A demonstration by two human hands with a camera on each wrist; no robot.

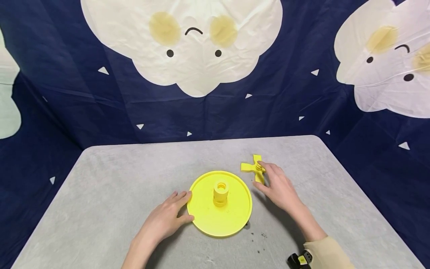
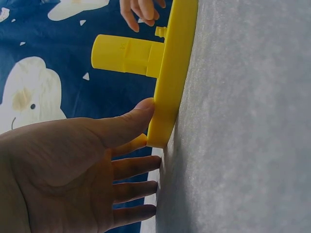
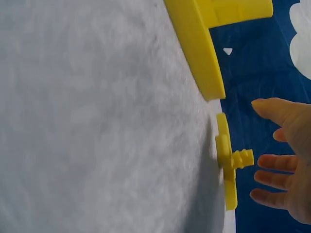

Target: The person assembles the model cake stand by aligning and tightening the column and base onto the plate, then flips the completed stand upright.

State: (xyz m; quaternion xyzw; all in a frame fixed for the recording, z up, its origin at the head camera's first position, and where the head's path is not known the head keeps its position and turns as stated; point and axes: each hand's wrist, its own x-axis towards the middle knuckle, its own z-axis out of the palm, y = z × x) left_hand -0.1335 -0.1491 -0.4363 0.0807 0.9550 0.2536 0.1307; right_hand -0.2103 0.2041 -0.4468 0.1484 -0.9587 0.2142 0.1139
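A round yellow tray (image 1: 235,218) with a raised rim lies on the table, and a hollow yellow post (image 1: 220,194) stands upright at its centre. My left hand (image 1: 168,215) touches the tray's left edge with thumb and forefinger, its fingers nearly straight; the other fingertips (image 2: 148,187) reach down beside the rim in the left wrist view. To the tray's upper right lies a yellow cross-shaped piece (image 1: 248,167) with a short threaded stud (image 3: 244,158) pointing up. Over that piece hovers my right hand (image 1: 280,188), fingers spread, with a gap to the stud in the right wrist view.
The grey table (image 1: 117,194) has rounded back corners. A dark blue cloth (image 1: 201,116) printed with clouds hangs behind it and at the sides. Small dark specks (image 1: 263,235) dot the surface near the tray. A black device (image 1: 299,259) sits by my right sleeve.
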